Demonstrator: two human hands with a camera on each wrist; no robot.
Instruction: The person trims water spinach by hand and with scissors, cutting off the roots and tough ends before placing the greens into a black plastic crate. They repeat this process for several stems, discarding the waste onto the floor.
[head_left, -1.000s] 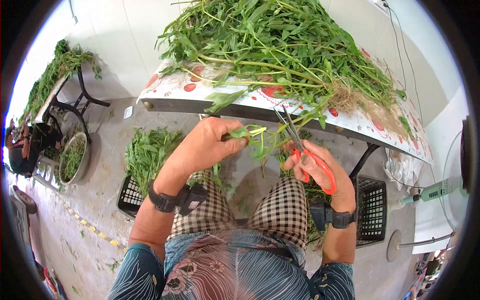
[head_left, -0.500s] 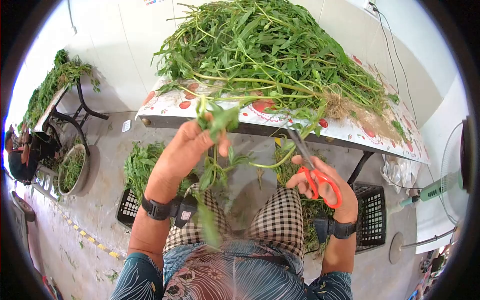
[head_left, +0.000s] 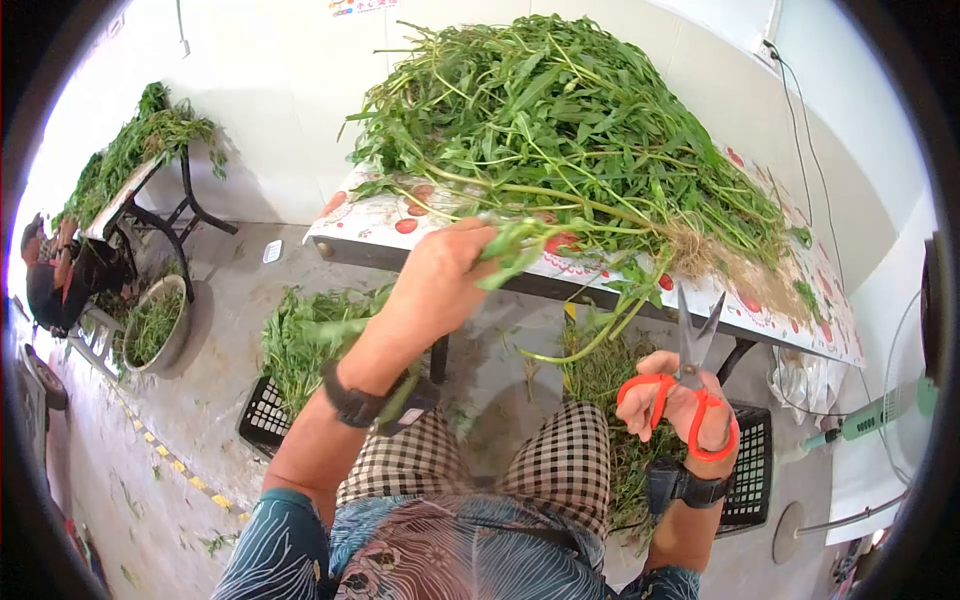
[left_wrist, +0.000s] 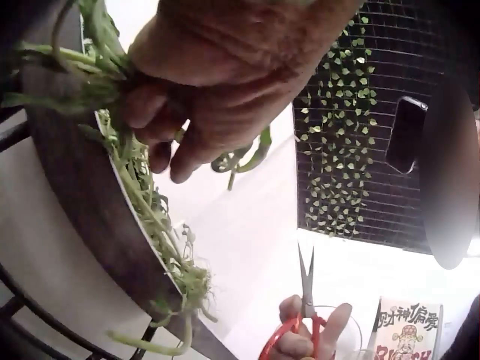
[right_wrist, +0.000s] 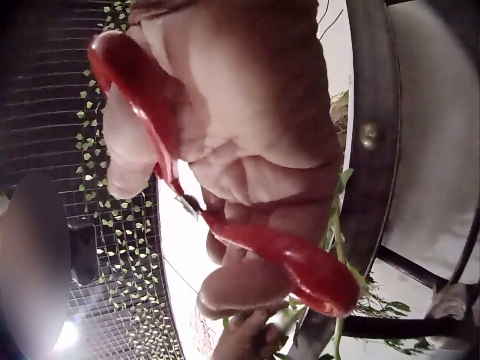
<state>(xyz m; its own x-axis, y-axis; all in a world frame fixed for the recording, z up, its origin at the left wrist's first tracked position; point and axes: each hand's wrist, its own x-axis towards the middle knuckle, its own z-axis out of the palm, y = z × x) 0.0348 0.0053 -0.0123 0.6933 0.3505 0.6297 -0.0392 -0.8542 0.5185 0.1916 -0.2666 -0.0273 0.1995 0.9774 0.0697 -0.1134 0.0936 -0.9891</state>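
Note:
Red-handled scissors [head_left: 712, 425] are in my right hand [head_left: 690, 405], fingers through the loops, blades apart and pointing up. In the right wrist view the red handles [right_wrist: 289, 262] loop around fingers and thumb. My left hand [head_left: 445, 275] grips a leafy green sprig [head_left: 518, 245] in front of the table edge; the left wrist view shows its fingers [left_wrist: 161, 124] curled round the stems. Behind both hands a big heap of leafy stems [head_left: 560, 110] lies on the table. Between the hands, a curved stem [head_left: 575, 355] hangs over the table's front edge.
The table has a red-and-white patterned cover [head_left: 345, 215]. Below are a black crate [head_left: 262, 415] by cut greens [head_left: 300, 350] and another crate [head_left: 750, 470] at right. A round tub [head_left: 158, 330], a person [head_left: 50, 285] and a second table stand left; a green fan [head_left: 870, 420] stands right.
My left hand drew back to the left with the sprig, then moved forward toward the table. My right hand moved right, away from the hanging stem, and the scissor blades spread wider.

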